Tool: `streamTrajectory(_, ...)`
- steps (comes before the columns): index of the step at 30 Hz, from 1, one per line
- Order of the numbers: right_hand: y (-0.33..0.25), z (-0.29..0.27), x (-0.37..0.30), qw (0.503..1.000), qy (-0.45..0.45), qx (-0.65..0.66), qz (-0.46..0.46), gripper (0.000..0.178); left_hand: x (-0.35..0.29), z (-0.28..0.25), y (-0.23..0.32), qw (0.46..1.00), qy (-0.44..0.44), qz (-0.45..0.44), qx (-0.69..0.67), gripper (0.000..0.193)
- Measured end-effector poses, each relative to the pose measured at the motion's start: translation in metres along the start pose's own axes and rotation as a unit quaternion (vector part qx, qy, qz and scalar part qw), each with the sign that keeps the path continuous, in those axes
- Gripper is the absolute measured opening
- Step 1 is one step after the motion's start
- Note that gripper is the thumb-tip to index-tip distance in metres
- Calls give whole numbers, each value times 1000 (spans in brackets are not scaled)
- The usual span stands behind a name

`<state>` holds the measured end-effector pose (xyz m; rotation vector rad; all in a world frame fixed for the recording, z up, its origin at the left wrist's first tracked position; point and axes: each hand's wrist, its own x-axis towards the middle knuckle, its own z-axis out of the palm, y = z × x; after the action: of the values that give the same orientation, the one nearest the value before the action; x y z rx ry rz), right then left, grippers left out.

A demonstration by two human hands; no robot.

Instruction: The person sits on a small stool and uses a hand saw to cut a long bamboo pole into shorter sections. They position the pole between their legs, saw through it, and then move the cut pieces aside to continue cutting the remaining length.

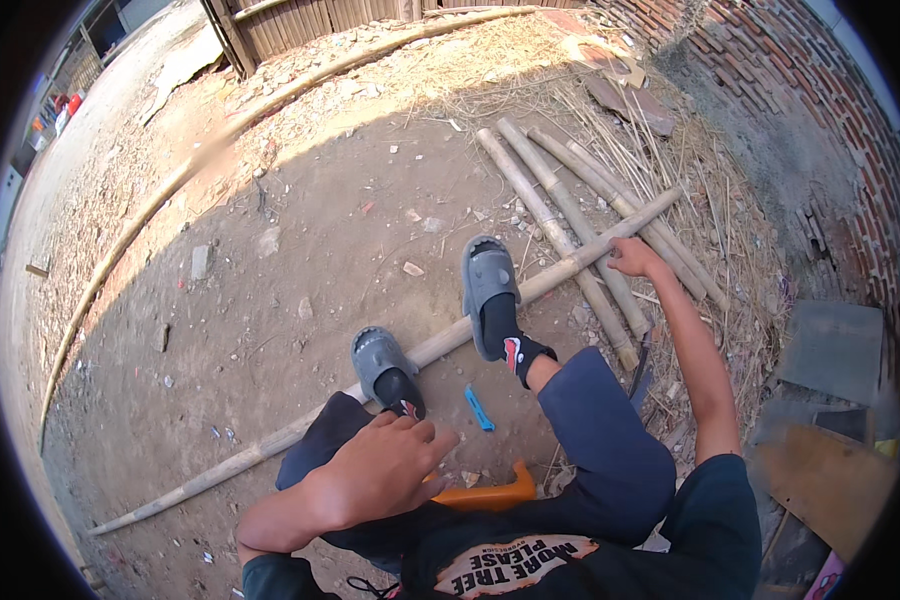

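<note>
Your left hand [385, 468] rests on your left knee, fingers loosely curled, gripping nothing. Just beside it an orange seat [490, 493] shows only as an edge, mostly hidden under your legs. Your right arm stretches forward, and your right hand [632, 256] closes over the long bamboo pole [440, 345], which lies under both sandals [485, 275]. Its fingers are hidden from view.

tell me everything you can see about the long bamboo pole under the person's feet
The long bamboo pole is a pale, dry, jointed cane lying flat on the dirt ground, running diagonally from lower left to upper right. Both grey slippers rest on its middle. The right hand grips it near the upper end, where it crosses over a bundle of shorter bamboo pieces. The left hand rests on the knee, away from it.
</note>
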<state>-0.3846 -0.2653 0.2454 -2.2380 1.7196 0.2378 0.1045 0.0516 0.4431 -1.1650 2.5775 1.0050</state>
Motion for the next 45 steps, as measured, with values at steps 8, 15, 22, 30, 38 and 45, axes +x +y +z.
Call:
streamTrajectory(8, -43, 32, -18, 989, -86, 18, -120, 44, -13, 2, 8, 999, -18, 21, 25, 50)
streamTrajectory(15, -70, 29, -51, 994, -59, 85, -41, 45, -16, 30, -19, 997, 53, -52, -17, 41)
streamTrajectory(22, -53, 47, -70, 993, -81, 84, -21, 48, -15, 32, -22, 995, 70, -68, 3, 42)
streamTrajectory(30, -1, 95, -12, 979, -137, -146, 41, 51, -13, 34, -22, 994, 58, -90, 4, 43)
streamTrajectory(38, 49, 161, 60, 976, -177, -34, 124, 69, -2, 14, -10, 989, 80, -125, -26, 45)
streamTrajectory(45, 204, 252, 144, 687, 315, 508, 414, 59, 11, -17, -3, 978, 100, -153, -102, 44)
